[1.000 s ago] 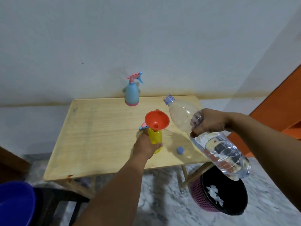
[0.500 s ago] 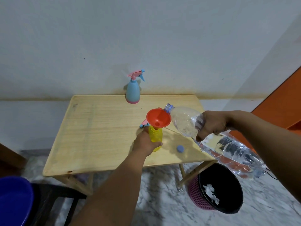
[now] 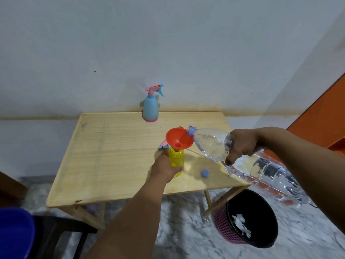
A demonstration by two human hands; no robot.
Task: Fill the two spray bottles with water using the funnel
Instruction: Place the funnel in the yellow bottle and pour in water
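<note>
2 hands busy: left hand (image 3: 165,170) grips the yellow spray bottle (image 3: 176,158) mid-table, right hand (image 3: 242,144) clasps the water bottle (image 3: 211,144) at the red funnel (image 3: 178,140) rim; over-tipping risks overflow.

A red funnel (image 3: 178,139) tops a yellow spray bottle (image 3: 176,159) on a pale wooden table (image 3: 115,156) with visible grain. Behind stands a light blue spray bottle (image 3: 150,109) with a pink base and pink trigger head. A clear water bottle (image 3: 242,163) has a blue neck ring; a blue cap (image 3: 205,172) lies nearby. On the grey-veined white marble floor (image 3: 186,230) sits a pink mesh bin (image 3: 224,228) with a black liner.
</note>
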